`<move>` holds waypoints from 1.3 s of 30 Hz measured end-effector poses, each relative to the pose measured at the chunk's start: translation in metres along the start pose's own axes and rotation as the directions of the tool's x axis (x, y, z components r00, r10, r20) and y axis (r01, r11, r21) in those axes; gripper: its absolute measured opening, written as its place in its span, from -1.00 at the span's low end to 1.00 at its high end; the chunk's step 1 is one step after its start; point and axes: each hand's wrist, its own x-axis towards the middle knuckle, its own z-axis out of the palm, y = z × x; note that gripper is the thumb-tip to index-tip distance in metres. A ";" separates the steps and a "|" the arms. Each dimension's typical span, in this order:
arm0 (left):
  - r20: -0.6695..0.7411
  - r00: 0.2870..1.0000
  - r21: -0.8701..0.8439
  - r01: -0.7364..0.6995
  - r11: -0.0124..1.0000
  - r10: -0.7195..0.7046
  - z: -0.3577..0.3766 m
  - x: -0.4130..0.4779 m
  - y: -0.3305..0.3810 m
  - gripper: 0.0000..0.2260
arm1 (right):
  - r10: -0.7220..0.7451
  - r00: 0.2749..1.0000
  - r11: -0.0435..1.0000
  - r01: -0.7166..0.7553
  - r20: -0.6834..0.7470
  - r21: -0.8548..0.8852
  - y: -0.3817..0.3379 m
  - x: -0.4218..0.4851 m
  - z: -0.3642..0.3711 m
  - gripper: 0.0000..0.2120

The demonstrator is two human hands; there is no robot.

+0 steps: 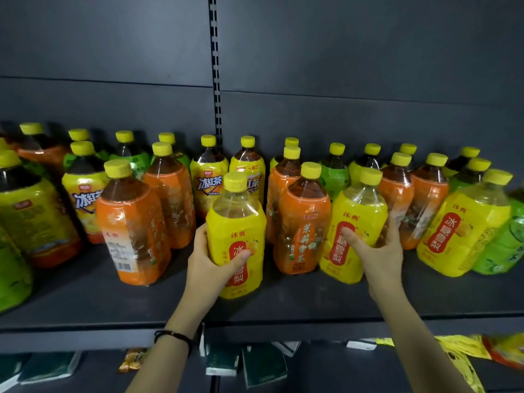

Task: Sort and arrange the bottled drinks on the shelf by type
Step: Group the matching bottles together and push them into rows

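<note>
Grips yellow bottle at centre frame in curled left hand; clasps second bottle right of centre in curled right hand. Risks toppling orange bottle between, seemingly touching both, if dragged together.

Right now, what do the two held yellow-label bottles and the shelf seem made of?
Left bottle and right bottle: probably clear plastic, given the see-through shoulders, glossy film labels catching glare, and ribbed matte yellow caps. Shelf: likely dark painted metal, given its flat matte surface and thin front edge.
</note>
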 end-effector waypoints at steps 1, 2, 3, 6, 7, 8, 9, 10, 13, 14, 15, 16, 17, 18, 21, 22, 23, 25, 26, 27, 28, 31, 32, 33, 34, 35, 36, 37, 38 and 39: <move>-0.004 1.000 0.000 -0.007 1.000 0.007 -0.003 -0.005 0.001 -0.28 | -0.008 1.000 1.000 0.008 -0.003 0.008 -0.003 -0.010 -0.002 -0.12; -0.008 1.000 -0.005 -0.011 1.000 0.011 -0.005 -0.010 0.003 -0.27 | -0.009 1.000 1.000 0.009 -0.006 0.021 -0.006 -0.019 -0.003 -0.13; -0.010 1.000 -0.014 -0.016 1.000 0.015 -0.007 -0.014 0.004 -0.28 | -0.007 1.000 0.999 0.008 -0.011 0.035 -0.009 -0.028 -0.004 -0.13; 0.000 1.000 -0.044 -0.025 0.999 0.025 -0.024 -0.034 0.011 -0.31 | -0.015 0.999 0.998 0.018 -0.046 0.059 -0.019 -0.066 0.004 -0.08; 0.003 1.000 -0.047 -0.026 0.999 0.027 -0.034 -0.043 0.015 -0.32 | -0.014 0.998 0.998 0.017 -0.054 0.057 -0.025 -0.083 0.012 -0.06; 0.008 1.000 -0.043 -0.029 0.999 0.029 -0.045 -0.053 0.019 -0.33 | -0.010 0.999 0.998 0.013 -0.052 0.067 -0.032 -0.098 0.019 -0.05; 0.014 0.999 -0.032 -0.034 0.999 0.035 -0.052 -0.061 0.024 -0.33 | -0.004 0.999 0.997 0.008 -0.044 0.077 -0.037 -0.109 0.025 -0.04; 0.019 0.999 -0.021 -0.041 0.999 0.042 -0.064 -0.071 0.029 -0.33 | -0.006 1.000 0.996 0.009 -0.029 0.088 -0.044 -0.123 0.033 -0.03; 0.013 0.999 -0.013 -0.040 0.999 0.041 -0.113 -0.102 0.045 -0.34 | -0.009 0.999 0.996 0.005 0.043 0.085 -0.065 -0.169 0.067 -0.02; -0.002 0.999 -0.010 -0.037 0.999 0.037 -0.131 -0.113 0.051 -0.34 | -0.008 0.997 0.996 0.001 0.072 0.094 -0.072 -0.186 0.079 -0.05; -0.023 0.999 -0.008 -0.033 0.999 0.033 -0.152 -0.122 0.056 -0.34 | 0.000 0.995 0.994 -0.011 0.100 0.109 -0.078 -0.203 0.092 -0.07; -0.048 0.998 -0.006 -0.027 1.000 0.027 -0.174 -0.131 0.061 -0.34 | 0.011 0.991 0.992 -0.028 0.133 0.127 -0.082 -0.220 0.106 -0.09; -0.078 0.997 -0.002 -0.019 1.000 0.018 -0.196 -0.139 0.065 -0.33 | 0.027 0.986 0.988 -0.052 0.167 0.149 -0.086 -0.236 0.120 -0.09; -0.109 0.994 0.003 -0.006 1.000 0.006 -0.218 -0.147 0.069 -0.31 | 0.045 0.980 0.981 -0.080 0.195 0.174 -0.089 -0.252 0.134 -0.07; -0.199 0.980 0.020 0.019 1.000 -0.015 -0.282 -0.166 0.080 -0.28 | 0.080 0.956 0.960 -0.150 0.281 0.238 -0.096 -0.291 0.179 -0.07; -0.226 0.974 0.020 0.020 1.000 -0.015 -0.301 -0.170 0.082 -0.28 | 0.076 0.946 0.956 -0.159 0.316 0.247 -0.100 -0.302 0.194 -0.11; -0.252 0.968 0.017 0.020 1.000 -0.015 -0.319 -0.172 0.084 -0.26 | 0.066 0.934 0.954 -0.163 0.351 0.253 -0.103 -0.311 0.211 -0.14; -0.303 0.953 0.020 0.015 1.000 -0.008 -0.352 -0.172 0.087 -0.19 | 0.043 0.907 0.954 -0.161 0.418 0.251 -0.108 -0.327 0.242 -0.18; -0.331 0.944 0.021 0.015 1.000 -0.008 -0.367 -0.170 0.087 -0.15 | 0.027 0.892 0.956 -0.155 0.452 0.248 -0.110 -0.334 0.258 -0.18; -0.356 0.935 0.016 0.018 1.000 -0.011 -0.382 -0.168 0.086 -0.13 | 0.010 0.876 0.958 -0.146 0.482 0.246 -0.112 -0.340 0.274 -0.16; -0.376 0.927 0.006 0.018 1.000 -0.014 -0.396 -0.164 0.084 -0.12 | -0.005 0.861 0.961 -0.137 0.509 0.241 -0.113 -0.345 0.291 -0.15; -0.426 0.905 -0.010 0.005 1.000 -0.009 -0.438 -0.151 0.076 -0.16 | -0.064 0.813 0.961 -0.106 0.579 0.254 -0.117 -0.362 0.348 -0.17; -0.437 0.899 -0.006 0.002 1.000 -0.004 -0.451 -0.145 0.072 -0.16 | -0.075 0.798 0.960 -0.103 0.598 0.259 -0.117 -0.367 0.367 -0.16; -0.447 0.895 0.000 0.003 1.000 -0.003 -0.465 -0.139 0.067 -0.15 | -0.079 0.785 0.961 -0.104 0.615 0.256 -0.115 -0.371 0.386 -0.15; -0.457 0.890 0.004 0.004 1.000 -0.001 -0.479 -0.132 0.063 -0.15 | -0.080 0.775 0.961 -0.108 0.627 0.256 -0.113 -0.375 0.406 -0.13; -0.468 0.884 0.008 0.006 1.000 -0.001 -0.494 -0.125 0.059 -0.14 | -0.081 0.767 0.958 -0.117 0.637 0.263 -0.112 -0.378 0.426 -0.11; -0.476 0.880 0.016 0.008 1.000 0.001 -0.509 -0.118 0.056 -0.13 | -0.087 0.758 0.953 -0.126 0.646 0.277 -0.111 -0.380 0.445 -0.10; -0.480 0.877 0.032 0.011 0.999 0.005 -0.524 -0.110 0.053 -0.13 | -0.100 0.748 0.949 -0.126 0.657 0.288 -0.109 -0.383 0.465 -0.11; -0.483 0.875 0.050 0.019 0.999 0.008 -0.539 -0.103 0.050 -0.14 | -0.111 0.738 0.949 -0.121 0.666 0.292 -0.109 -0.385 0.484 -0.13; -0.488 0.873 0.060 0.027 0.998 0.006 -0.553 -0.095 0.047 -0.14 | -0.116 0.730 0.950 -0.116 0.674 0.290 -0.109 -0.388 0.502 -0.15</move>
